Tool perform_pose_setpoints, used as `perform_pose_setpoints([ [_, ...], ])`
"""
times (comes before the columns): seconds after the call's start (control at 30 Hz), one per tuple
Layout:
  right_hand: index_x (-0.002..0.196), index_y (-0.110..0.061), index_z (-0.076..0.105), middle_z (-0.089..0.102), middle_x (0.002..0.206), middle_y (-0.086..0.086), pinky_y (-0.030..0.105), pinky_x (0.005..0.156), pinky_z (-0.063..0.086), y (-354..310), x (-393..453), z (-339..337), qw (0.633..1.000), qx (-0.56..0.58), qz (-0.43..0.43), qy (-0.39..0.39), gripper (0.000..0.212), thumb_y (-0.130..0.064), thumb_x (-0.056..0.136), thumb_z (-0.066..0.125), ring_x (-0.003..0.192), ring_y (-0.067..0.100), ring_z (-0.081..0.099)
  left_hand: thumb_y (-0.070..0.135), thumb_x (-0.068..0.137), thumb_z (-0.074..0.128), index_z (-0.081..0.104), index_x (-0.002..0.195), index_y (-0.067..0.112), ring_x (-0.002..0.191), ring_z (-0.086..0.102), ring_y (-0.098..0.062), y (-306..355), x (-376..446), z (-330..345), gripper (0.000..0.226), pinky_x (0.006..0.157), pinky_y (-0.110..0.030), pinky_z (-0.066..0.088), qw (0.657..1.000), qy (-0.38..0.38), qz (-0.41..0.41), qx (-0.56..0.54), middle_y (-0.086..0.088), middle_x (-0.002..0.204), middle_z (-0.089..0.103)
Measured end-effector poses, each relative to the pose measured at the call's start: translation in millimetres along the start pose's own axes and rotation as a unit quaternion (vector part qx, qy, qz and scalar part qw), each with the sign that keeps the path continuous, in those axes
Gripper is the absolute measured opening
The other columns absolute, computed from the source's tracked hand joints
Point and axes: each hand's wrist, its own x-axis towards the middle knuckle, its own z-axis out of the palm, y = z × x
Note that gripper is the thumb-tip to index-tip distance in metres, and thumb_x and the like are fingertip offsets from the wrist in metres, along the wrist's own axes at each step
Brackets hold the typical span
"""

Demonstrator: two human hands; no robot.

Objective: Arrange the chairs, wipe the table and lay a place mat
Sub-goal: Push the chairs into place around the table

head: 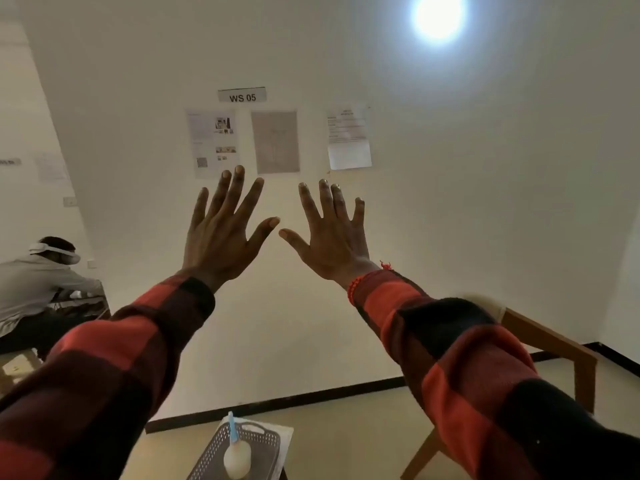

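Both my hands are raised in front of the white wall, backs toward me, fingers spread straight and holding nothing. My left hand (221,233) is left of centre and my right hand (332,233) is beside it, thumbs almost meeting. Red and black checked sleeves cover both arms. A wooden chair (554,344) stands at the right by the wall, partly hidden by my right arm. At the bottom centre a grey perforated basket (263,441) holds a white spray bottle with a blue nozzle (237,457), resting on a pale sheet (285,436). The table itself is barely in view.
Papers and a sign reading WS 05 (242,95) hang on the wall ahead. Another person (38,285) in a grey top bends over a table at the far left. A bright lamp (438,15) glares at the top right. Beige floor runs along a dark skirting.
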Motion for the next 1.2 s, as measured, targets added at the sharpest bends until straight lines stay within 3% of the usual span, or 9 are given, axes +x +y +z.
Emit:
perform_pose_setpoints([
  [0.27,0.162,-0.026,-0.001,0.007,0.169,0.015,0.067,0.119,0.010,10.3,-39.4,24.4,0.999,-0.031,0.017,-0.032,0.085,-0.076,0.096,0.017,0.155,0.036,0.010,0.070,0.101,0.018,0.006,0.162,0.031,0.156,-0.006,-0.021,26.0,-27.9,30.9,0.074,0.126,-0.050,0.005,0.998,-0.045,0.006,-0.033,-0.001,0.170,-0.005],
  [1.2,0.162,-0.027,0.000,0.007,0.169,0.015,0.070,0.118,0.008,17.2,-138.7,42.0,0.986,-0.079,0.099,-0.105,0.085,-0.077,0.095,0.016,0.155,0.036,0.008,0.072,0.099,0.012,0.005,0.162,0.032,0.156,-0.007,-0.020,52.4,-91.9,70.1,0.074,0.126,-0.051,0.005,0.985,-0.119,0.045,-0.118,-0.001,0.170,-0.006],
])
